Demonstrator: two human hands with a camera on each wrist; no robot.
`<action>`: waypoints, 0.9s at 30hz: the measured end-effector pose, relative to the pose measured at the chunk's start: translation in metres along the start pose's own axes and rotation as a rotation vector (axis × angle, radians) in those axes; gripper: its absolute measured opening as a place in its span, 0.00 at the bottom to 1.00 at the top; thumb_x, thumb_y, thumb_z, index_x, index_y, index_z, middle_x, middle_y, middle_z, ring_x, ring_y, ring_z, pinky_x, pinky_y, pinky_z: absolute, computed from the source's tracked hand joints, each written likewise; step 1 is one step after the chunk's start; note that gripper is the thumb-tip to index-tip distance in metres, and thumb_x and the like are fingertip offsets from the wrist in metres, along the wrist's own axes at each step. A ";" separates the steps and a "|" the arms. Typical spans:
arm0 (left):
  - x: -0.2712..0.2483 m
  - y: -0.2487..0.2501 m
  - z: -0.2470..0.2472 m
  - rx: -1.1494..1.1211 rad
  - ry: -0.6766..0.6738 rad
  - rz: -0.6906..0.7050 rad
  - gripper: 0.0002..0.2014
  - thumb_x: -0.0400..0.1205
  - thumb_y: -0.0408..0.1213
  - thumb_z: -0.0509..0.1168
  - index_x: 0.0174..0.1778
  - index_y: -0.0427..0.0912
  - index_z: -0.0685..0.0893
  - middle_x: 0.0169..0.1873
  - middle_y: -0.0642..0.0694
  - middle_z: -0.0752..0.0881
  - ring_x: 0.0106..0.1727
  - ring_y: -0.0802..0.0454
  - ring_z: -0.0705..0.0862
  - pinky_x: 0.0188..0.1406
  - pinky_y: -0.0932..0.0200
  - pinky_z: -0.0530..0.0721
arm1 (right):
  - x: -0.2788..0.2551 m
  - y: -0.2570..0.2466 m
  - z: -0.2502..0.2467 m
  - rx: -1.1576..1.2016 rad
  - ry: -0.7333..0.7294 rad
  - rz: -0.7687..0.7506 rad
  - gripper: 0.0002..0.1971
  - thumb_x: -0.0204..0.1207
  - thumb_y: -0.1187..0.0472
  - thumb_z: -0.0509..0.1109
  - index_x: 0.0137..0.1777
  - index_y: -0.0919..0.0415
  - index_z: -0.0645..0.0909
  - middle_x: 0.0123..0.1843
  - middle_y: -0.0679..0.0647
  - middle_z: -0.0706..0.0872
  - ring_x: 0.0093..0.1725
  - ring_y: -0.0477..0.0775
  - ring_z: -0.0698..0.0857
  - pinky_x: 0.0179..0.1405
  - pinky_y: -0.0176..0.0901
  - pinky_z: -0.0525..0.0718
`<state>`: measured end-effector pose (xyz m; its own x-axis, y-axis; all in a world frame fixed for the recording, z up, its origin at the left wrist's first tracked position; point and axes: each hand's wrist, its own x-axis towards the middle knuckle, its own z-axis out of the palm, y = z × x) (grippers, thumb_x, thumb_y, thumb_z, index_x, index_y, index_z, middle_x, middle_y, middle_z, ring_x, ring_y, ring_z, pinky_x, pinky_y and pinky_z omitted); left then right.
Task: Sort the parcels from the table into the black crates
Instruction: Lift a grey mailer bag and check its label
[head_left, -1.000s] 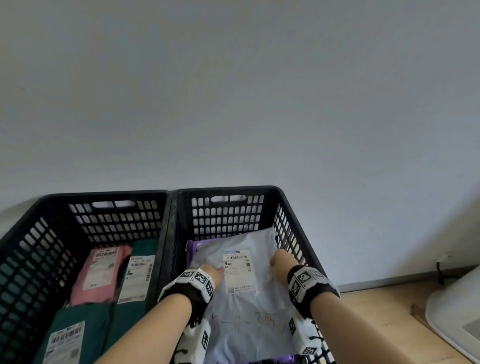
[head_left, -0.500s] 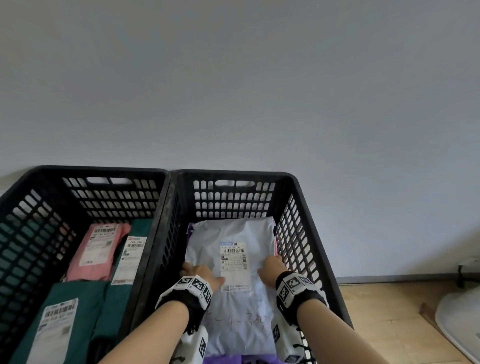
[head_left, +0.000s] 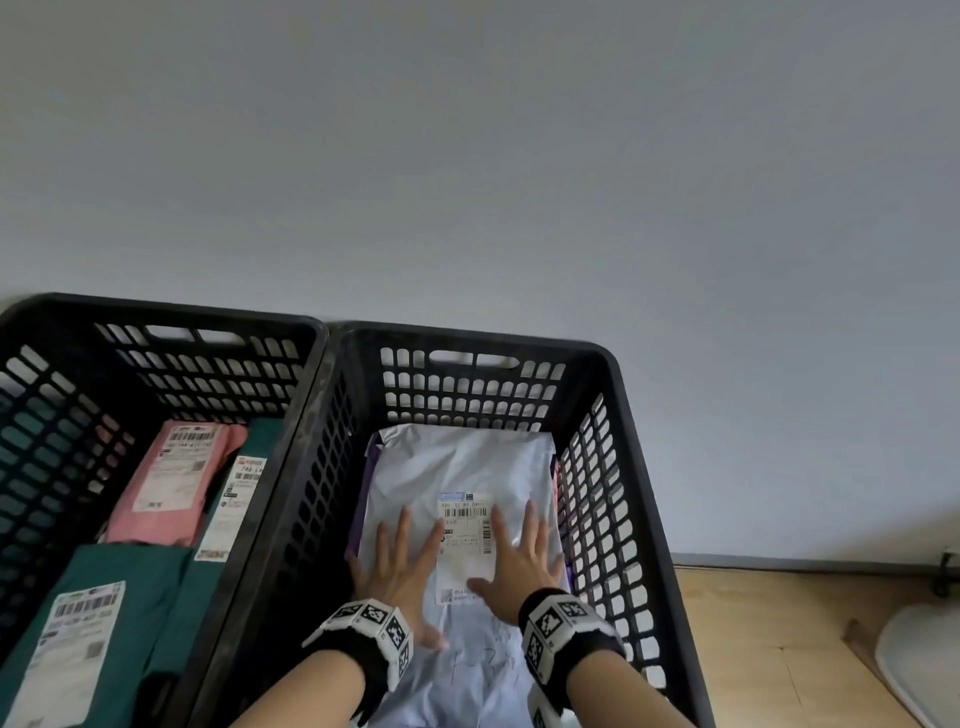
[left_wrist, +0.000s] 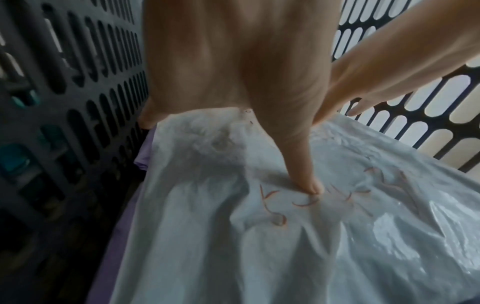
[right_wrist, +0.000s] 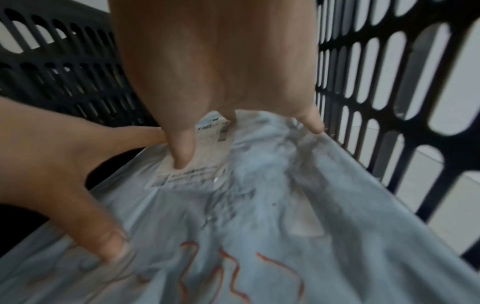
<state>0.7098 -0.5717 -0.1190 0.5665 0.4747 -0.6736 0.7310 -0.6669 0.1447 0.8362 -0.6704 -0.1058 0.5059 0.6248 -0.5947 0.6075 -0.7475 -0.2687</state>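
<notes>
2 black crates are sitting side by side in the lower frame. in the right crate (head_left: 618, 395), 1 white parcel (head_left: 462, 467) is lying on top; the left hand (head_left: 402, 569) and right hand (head_left: 522, 564) are pressing flat on it, fingers spread. the left crate (head_left: 156, 317) is holding 1 pink parcel (head_left: 166, 483) and at least 2 green parcels (head_left: 156, 582).

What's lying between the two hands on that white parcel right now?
The parcel's shipping label, stuck to the white parcel. The left hand lies flat beside it; the right hand overlaps its right edge. The head view shows this best.
</notes>
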 end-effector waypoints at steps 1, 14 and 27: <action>0.001 0.001 0.001 0.022 -0.030 0.012 0.68 0.63 0.62 0.76 0.75 0.62 0.22 0.71 0.44 0.15 0.78 0.33 0.26 0.73 0.21 0.43 | 0.000 -0.002 0.004 0.005 -0.050 -0.028 0.52 0.75 0.41 0.69 0.81 0.42 0.28 0.78 0.58 0.18 0.80 0.66 0.27 0.76 0.77 0.43; 0.014 -0.007 0.021 0.003 -0.083 -0.009 0.73 0.62 0.60 0.78 0.43 0.68 0.03 0.66 0.46 0.14 0.68 0.39 0.18 0.73 0.21 0.40 | 0.020 0.001 0.040 0.006 -0.179 -0.025 0.59 0.69 0.42 0.75 0.79 0.37 0.26 0.78 0.56 0.17 0.79 0.70 0.28 0.71 0.86 0.46; 0.001 -0.007 0.029 -0.019 -0.078 -0.052 0.66 0.66 0.54 0.78 0.76 0.63 0.24 0.74 0.44 0.19 0.80 0.36 0.28 0.76 0.27 0.40 | 0.012 0.007 0.037 0.013 -0.132 -0.072 0.57 0.70 0.42 0.74 0.80 0.36 0.28 0.76 0.52 0.17 0.81 0.67 0.30 0.73 0.83 0.45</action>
<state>0.6941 -0.5828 -0.1417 0.4969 0.4614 -0.7350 0.7658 -0.6315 0.1212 0.8236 -0.6761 -0.1431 0.3761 0.6424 -0.6678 0.6305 -0.7055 -0.3236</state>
